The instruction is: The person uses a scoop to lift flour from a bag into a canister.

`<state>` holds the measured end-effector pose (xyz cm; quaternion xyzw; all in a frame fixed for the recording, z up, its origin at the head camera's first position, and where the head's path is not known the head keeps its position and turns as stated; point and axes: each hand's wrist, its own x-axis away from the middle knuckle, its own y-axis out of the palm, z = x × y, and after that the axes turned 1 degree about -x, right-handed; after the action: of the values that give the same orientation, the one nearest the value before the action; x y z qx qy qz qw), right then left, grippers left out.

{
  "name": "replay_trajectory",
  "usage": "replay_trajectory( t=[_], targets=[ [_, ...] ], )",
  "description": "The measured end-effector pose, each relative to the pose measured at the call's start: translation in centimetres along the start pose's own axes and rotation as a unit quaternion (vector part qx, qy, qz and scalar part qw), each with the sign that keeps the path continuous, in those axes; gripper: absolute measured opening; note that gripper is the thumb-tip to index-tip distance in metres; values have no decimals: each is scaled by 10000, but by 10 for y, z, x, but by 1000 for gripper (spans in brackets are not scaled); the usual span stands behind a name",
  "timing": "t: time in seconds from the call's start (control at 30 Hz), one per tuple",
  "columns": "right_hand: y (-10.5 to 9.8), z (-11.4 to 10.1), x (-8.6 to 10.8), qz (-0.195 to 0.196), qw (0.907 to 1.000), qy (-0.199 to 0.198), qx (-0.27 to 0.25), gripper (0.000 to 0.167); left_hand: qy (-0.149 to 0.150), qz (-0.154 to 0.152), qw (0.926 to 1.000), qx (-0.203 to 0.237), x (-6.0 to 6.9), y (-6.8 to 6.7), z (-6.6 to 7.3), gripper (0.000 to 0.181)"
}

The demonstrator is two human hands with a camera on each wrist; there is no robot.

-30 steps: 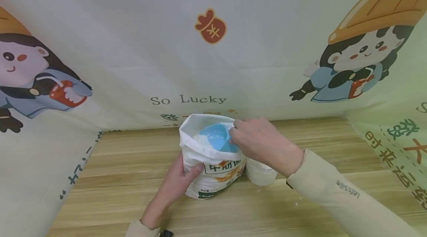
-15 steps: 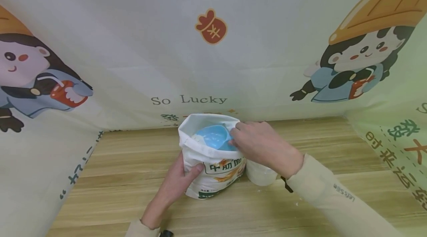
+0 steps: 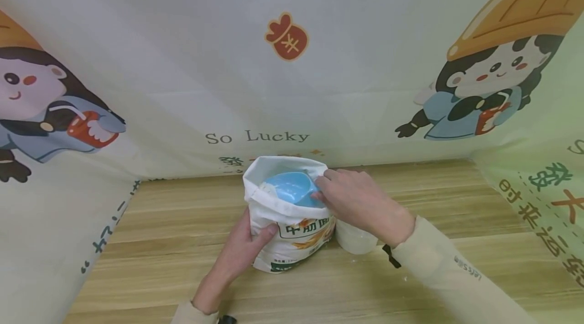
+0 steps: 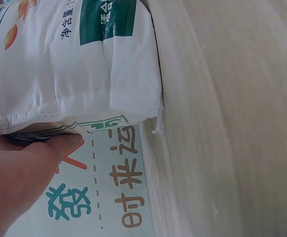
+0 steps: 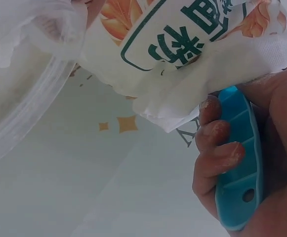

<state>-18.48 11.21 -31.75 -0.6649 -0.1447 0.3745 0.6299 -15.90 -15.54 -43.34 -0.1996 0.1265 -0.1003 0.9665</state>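
Observation:
A white flour bag (image 3: 296,235) with its top folded open stands on the table in the head view. My left hand (image 3: 242,250) holds its left side, thumb across the front and the other fingers hidden behind it. With curled fingers my right hand (image 3: 360,200) grips the handle of a blue scoop (image 5: 237,168), shown closely in the right wrist view. The bowl of the scoop lies inside the bag's mouth, near the white flour (image 3: 268,189). Light powder dusts the right fingertips. In the left wrist view the bag's lower end (image 4: 74,79) shows above the left hand.
Just right of the bag stands a translucent round container (image 3: 357,240), partly under my right hand; whitish contents show through it. The wooden table (image 3: 159,253) meets printed cloth walls (image 3: 182,60) at the back and both sides. Small white specks lie near the container.
The scoop has shifted a little to the left inside the bag, and my right hand and wrist have sunk slightly with it. The left hand and the bag stay nearly still.

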Motion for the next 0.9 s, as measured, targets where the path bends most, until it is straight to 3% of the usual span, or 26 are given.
replay_trajectory(
  t=[0.3,0.9],
  targets=[
    [5,3,2,-174,9985,269,-440,22,-121,52,9999,-100,1,0,0,54],
    [9,6,11,72,9949,567,-836,24,-130,-6,9999,-84,0,0,-1,51]
  ],
)
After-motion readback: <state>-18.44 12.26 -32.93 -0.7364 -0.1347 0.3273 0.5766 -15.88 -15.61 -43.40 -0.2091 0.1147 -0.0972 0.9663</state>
